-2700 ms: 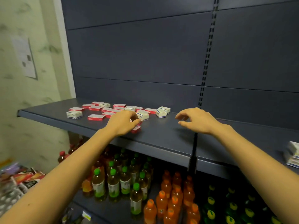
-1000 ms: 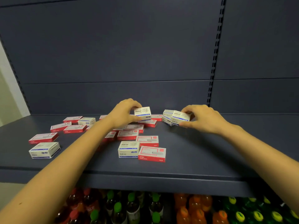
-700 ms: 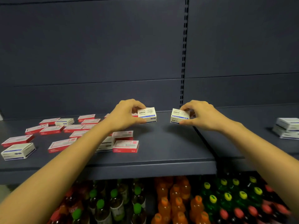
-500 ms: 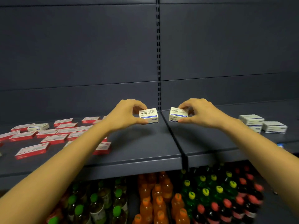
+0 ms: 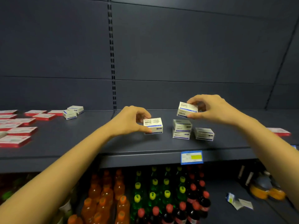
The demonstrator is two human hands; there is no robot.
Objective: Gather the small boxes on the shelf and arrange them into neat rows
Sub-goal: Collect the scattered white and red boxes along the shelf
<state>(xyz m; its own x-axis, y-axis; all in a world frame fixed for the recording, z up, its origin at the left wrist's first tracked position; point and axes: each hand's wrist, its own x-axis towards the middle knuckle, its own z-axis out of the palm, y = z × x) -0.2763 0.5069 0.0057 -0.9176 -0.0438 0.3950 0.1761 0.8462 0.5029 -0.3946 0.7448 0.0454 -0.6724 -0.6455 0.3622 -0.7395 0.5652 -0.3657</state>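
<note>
Shelf [image 5: 90,139], dark grey metal, mid-frame. Left hand [image 5: 129,121], centre: pinches a small white-and-blue cardboard box [image 5: 153,125] low at the shelf surface; whether it touches cannot be told. Right hand [image 5: 213,109], right of centre: grips a matching white-and-blue box [image 5: 187,109], tilted, just above a two-high stack of like boxes [image 5: 182,129]. Single white-and-blue box [image 5: 204,134] just beside the stack, to its right. Flat red-and-white boxes [image 5: 21,131] scattered at left edge. Coloured-cap drink bottles [image 5: 161,191] on the tier below.
</note>
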